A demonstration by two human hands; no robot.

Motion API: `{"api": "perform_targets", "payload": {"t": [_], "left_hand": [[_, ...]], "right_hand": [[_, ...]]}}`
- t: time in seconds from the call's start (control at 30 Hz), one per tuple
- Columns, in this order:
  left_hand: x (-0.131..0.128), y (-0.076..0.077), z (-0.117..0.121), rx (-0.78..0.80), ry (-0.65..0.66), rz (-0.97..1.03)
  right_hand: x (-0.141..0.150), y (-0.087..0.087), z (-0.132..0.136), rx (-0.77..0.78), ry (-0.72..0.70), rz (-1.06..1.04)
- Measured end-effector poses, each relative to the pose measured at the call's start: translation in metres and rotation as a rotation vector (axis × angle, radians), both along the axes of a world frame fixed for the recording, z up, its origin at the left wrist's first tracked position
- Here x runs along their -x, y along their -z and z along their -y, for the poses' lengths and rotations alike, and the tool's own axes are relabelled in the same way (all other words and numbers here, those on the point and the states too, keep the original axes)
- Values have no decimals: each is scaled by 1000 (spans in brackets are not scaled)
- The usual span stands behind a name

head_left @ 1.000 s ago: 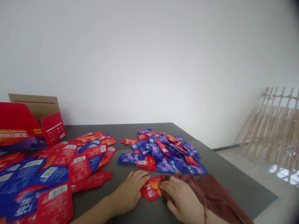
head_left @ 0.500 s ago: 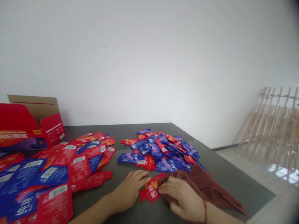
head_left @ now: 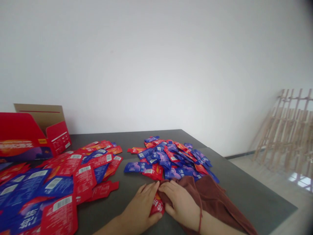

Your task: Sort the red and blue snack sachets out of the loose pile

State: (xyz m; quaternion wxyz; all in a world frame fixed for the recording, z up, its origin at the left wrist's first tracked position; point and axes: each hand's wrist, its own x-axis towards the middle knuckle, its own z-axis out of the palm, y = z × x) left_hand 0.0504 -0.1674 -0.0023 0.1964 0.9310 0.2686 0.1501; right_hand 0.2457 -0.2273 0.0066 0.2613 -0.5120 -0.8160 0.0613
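- One red pouch (head_left: pixel 156 206), lying on the dark table (head_left: pixel 117 209) between the two hands; its printed face shows in part, the rest is covered.
- One left hand (head_left: pixel 140 209), fingers loosely bent over the pouch's side, thumb at its near edge; whether it pinches or only presses, we cannot tell.
- One right hand (head_left: pixel 184 204), fingers curled closed on brown cloth (head_left: pixel 215 199), fingertips beside the left ones, at the pouch's far end.
- Hazard, slipping: should the left hand press too lightly, we judge that drag from the cloth could skid or twist the pouch.
- Hazard, creasing: both hands crowd a small, apparently flexible packet, so uneven pressure could buckle it.
- Hazard, snagging: the cloth trails loosely to the right, its far folds near the heap of red and blue pouches (head_left: pixel 168 155); a wide sweep could pull some along.
- Hazard, mixing: we count a second spread of pouches (head_left: pixel 84 179) left of the left hand, similar in colours; a stray elbow or a careless set-down could confuse the lots.
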Motion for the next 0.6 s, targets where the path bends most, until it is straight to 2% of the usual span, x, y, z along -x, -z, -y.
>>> {"api": "perform_targets", "payload": {"t": [0.2, 0.3, 0.4, 0.6], "left_hand": [[1, -16, -3, 110, 102, -138], [3, -21, -6, 151, 115, -129], [4, -20, -10, 197, 78, -101], [8, -15, -16, 261, 65, -43]], "right_hand": [[-33, -2, -4, 22, 262, 53], [-38, -1, -2, 15, 243, 97], [-32, 1, 1, 13, 196, 132], [-36, 0, 13, -23, 184, 58]]}}
